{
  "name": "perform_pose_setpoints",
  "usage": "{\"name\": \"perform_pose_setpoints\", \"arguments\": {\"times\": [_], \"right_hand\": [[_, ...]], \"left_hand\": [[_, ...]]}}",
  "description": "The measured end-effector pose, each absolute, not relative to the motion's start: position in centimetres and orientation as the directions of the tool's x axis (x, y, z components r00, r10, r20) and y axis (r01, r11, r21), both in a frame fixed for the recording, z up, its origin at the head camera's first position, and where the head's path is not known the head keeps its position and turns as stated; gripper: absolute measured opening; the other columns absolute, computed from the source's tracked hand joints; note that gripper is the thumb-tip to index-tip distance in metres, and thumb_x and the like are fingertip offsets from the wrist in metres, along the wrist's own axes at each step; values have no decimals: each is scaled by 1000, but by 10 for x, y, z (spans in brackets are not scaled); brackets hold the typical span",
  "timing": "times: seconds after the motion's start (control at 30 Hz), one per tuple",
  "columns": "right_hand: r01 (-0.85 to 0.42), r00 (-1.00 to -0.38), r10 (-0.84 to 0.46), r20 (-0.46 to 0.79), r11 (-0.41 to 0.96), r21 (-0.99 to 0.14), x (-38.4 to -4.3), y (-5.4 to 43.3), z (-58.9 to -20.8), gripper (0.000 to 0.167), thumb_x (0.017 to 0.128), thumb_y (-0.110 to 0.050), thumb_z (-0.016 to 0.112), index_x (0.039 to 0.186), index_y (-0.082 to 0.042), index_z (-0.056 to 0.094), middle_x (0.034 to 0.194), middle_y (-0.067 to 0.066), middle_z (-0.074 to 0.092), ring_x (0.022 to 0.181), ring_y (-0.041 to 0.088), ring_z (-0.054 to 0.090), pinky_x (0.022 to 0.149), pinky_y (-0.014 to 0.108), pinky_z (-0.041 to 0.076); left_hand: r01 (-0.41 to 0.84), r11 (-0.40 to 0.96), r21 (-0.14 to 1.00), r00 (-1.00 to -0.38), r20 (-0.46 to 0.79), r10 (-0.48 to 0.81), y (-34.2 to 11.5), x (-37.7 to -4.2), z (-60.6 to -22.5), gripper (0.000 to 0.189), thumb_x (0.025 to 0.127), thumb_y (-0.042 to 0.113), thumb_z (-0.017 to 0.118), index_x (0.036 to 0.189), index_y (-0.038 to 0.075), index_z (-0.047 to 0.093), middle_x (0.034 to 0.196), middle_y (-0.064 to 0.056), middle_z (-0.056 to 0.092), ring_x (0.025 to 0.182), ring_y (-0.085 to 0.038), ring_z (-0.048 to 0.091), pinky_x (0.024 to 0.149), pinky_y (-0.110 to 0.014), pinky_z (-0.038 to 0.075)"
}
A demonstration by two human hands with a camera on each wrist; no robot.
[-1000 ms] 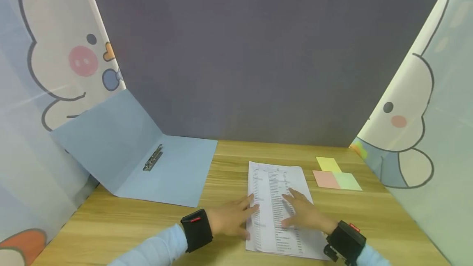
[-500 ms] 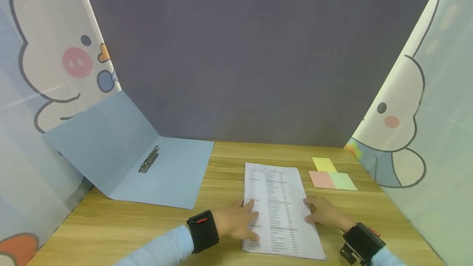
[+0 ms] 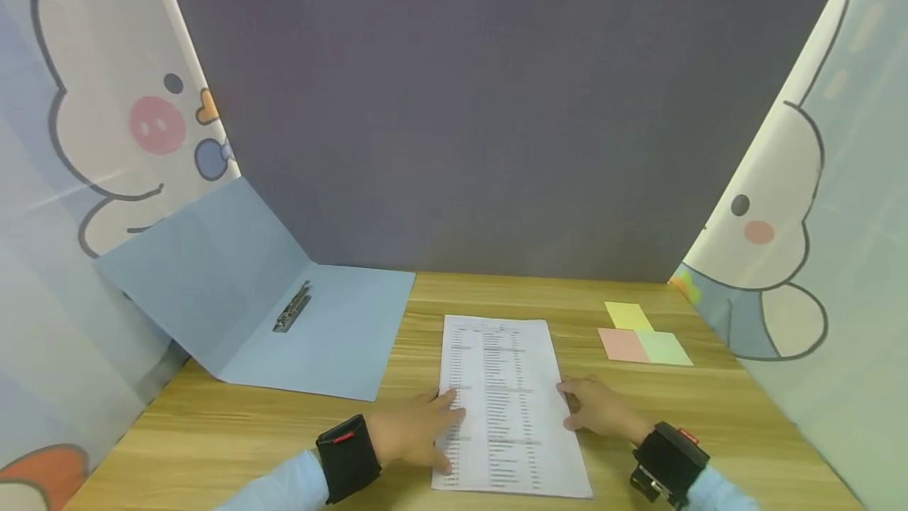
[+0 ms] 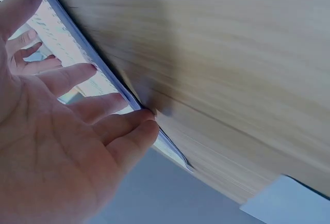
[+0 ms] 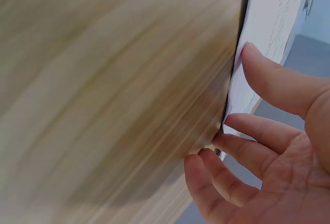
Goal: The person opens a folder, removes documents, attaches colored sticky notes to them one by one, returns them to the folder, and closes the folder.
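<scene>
A stack of printed sheets (image 3: pixel 507 408) lies flat on the wooden table, with columns of small text on its top page. Along its left edge my left hand (image 3: pixel 413 430) has loosely spread fingers, the tips reaching just over the paper. In the left wrist view its fingers (image 4: pixel 111 102) lie along the stack's edge. At the opposite edge my right hand (image 3: pixel 603 408) touches the sheets with thumb and fingertips. The right wrist view shows the thumb (image 5: pixel 278 82) right at the paper's edge and the other fingers gently bent beside it.
To the left, an open blue folder (image 3: pixel 340 337) with a metal clip (image 3: pixel 292 307) leans its cover against the patterned side curtain. Yellow (image 3: pixel 627 315), pink (image 3: pixel 623 345) and green sticky notes (image 3: pixel 665 348) lie at the back right. A dark panel (image 3: pixel 426 117) stands behind the table.
My right hand has gone from the top page to the stack's right edge. The stack has slid left, and both hands have shifted left with it.
</scene>
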State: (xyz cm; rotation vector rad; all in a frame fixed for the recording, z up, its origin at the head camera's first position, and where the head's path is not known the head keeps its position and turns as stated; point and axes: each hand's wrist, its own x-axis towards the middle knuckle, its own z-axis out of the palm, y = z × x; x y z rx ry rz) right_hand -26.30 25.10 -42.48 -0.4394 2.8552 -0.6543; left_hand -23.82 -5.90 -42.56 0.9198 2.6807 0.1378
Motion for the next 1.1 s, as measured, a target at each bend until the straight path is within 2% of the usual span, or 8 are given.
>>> {"name": "perform_pose_setpoints", "arguments": {"times": [0.17, 0.4, 0.57, 0.7, 0.83, 0.93, 1.1], "right_hand": [[-289, -926, -369, -84, 834, -470, -261, 239, -423, 54, 69, -6, 75, 117, 10, 55, 130, 29, 47, 118, 48, 41, 98, 58, 31], [-290, -924, -373, -82, 825, -484, -260, 230, -428, 55, 70, -9, 74, 119, 8, 55, 132, 26, 46, 120, 47, 39, 99, 57, 31], [-303, -921, -384, -72, 818, -489, -261, 228, -428, 55, 71, -10, 74, 120, 7, 55, 134, 25, 45, 121, 47, 39, 99, 58, 30], [-312, -917, -393, -74, 818, -483, -264, 225, -429, 56, 73, -12, 73, 122, 5, 54, 136, 24, 43, 122, 46, 39, 100, 57, 30], [-319, -912, -402, -78, 818, -478, -266, 222, -430, 56, 73, -14, 73, 123, 5, 53, 137, 23, 42, 123, 45, 39, 100, 56, 31], [-310, -914, -397, -84, 817, -486, -265, 223, -430, 56, 73, -12, 74, 122, 6, 53, 136, 25, 42, 122, 45, 39, 100, 55, 31], [-303, -919, -386, -81, 822, -483, -263, 225, -430, 56, 72, -11, 74, 122, 7, 53, 136, 26, 42, 122, 45, 38, 99, 56, 32]], "left_hand": [[587, 786, 194, -749, -239, 618, -73, -234, -425, 76, 74, 55, 64, 138, 24, 40, 148, -6, 30, 134, -33, 31, 104, -43, 34], [585, 787, 194, -747, -248, 617, -87, -230, -424, 76, 75, 56, 62, 139, 24, 39, 149, -6, 28, 134, -35, 30, 103, -47, 34], [559, 783, 274, -759, -213, 616, -100, -240, -425, 71, 80, 49, 62, 140, 18, 39, 149, -11, 28, 133, -37, 30, 104, -50, 31], [440, 849, 294, -850, -169, 499, -132, -262, -420, 70, 82, 35, 65, 142, 14, 35, 149, -21, 21, 133, -47, 21, 103, -63, 22], [233, 936, 264, -929, -224, 295, -170, -280, -413, 78, 75, 23, 73, 142, 12, 33, 148, -26, 18, 129, -58, 14, 92, -76, 15], [177, 941, 289, -927, -272, 258, -187, -288, -413, 79, 74, 21, 75, 140, 8, 36, 145, -32, 19, 126, -61, 13, 92, -75, 15], [178, 917, 356, -916, -280, 286, -193, -294, -418, 75, 74, 23, 75, 137, 2, 39, 141, -38, 20, 124, -63, 14, 99, -69, 15]]}}
